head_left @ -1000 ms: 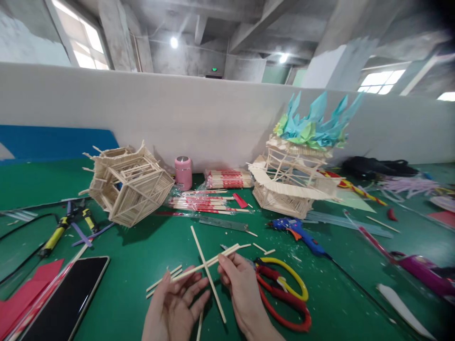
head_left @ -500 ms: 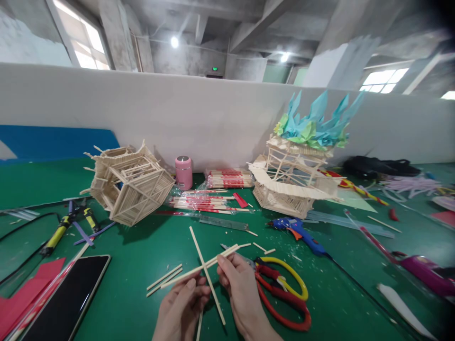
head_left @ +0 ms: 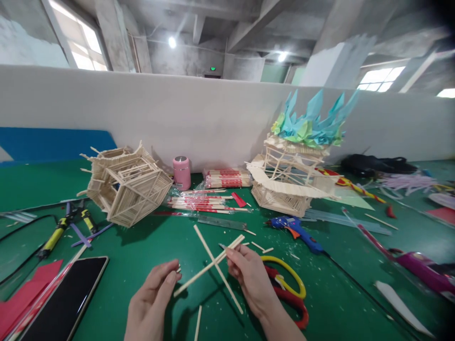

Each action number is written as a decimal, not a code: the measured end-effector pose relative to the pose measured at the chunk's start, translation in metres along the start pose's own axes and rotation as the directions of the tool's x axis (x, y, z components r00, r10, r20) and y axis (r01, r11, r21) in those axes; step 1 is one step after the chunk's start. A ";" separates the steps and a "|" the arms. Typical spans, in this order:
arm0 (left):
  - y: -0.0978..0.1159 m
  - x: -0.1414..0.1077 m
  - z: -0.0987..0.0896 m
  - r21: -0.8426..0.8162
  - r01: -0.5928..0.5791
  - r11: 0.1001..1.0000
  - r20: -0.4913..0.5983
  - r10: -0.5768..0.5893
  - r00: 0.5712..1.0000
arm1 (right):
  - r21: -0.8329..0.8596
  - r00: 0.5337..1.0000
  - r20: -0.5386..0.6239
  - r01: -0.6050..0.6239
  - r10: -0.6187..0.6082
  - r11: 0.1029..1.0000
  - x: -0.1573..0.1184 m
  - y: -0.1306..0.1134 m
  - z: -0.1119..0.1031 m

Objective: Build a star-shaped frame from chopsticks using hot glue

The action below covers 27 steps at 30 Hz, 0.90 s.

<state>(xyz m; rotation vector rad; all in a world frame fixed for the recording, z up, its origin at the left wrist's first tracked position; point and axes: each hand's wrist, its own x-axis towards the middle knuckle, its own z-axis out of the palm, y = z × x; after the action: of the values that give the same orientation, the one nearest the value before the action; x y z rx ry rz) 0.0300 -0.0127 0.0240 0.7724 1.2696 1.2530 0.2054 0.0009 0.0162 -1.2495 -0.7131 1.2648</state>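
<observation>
My right hand [head_left: 250, 277] pinches thin wooden sticks [head_left: 199, 273] between thumb and fingers near their upper ends. They form an X, with one long stick [head_left: 227, 286] crossing the others and its lower end pointing towards me, raised over the table. My left hand [head_left: 152, 296] is apart from the X, to its left, with fingers curled and a small gap between thumb and index finger. Just past its fingertips show the ends of short sticks [head_left: 179, 269], the rest hidden behind the hand. Another stick [head_left: 198, 323] lies between my hands. Red-and-yellow-handled scissors [head_left: 289, 293] lie partly behind my right hand.
A blue glue gun [head_left: 296, 232] with a cable lies right of centre. Stick-built models stand left [head_left: 130, 184] and right [head_left: 284, 189], the right one topped with blue paper. Between them are a pink flask [head_left: 182, 173] and wrapped chopsticks [head_left: 227, 179]. A phone [head_left: 67, 298] lies front left.
My left hand has let go of the crossed sticks and moved left. My right hand has shifted slightly right, still holding them, and the X has risen and turned a little.
</observation>
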 end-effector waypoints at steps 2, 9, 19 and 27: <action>0.011 0.002 -0.002 0.261 -0.097 0.960 0.224 0.037 0.974 | -0.058 0.995 0.096 -0.006 0.012 0.998 -0.003 -0.005 0.001; 0.018 0.005 0.008 0.409 0.007 0.912 0.581 -0.266 0.770 | -0.166 0.963 0.269 0.027 0.019 0.986 -0.012 -0.017 0.008; -0.009 0.001 0.021 0.219 0.232 0.948 0.472 -0.311 0.825 | -0.191 0.963 0.268 0.084 -0.031 0.978 -0.014 -0.014 0.010; -0.013 0.003 0.019 0.163 0.264 0.951 0.402 -0.309 0.862 | -0.179 0.966 0.254 0.094 -0.046 0.979 -0.014 -0.013 0.010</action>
<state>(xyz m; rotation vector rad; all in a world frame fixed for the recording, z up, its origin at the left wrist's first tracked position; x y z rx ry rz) 0.0508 -0.0085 0.0148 0.8400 1.0464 0.7297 0.1970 -0.0074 0.0337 -1.2175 -1.0721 1.3325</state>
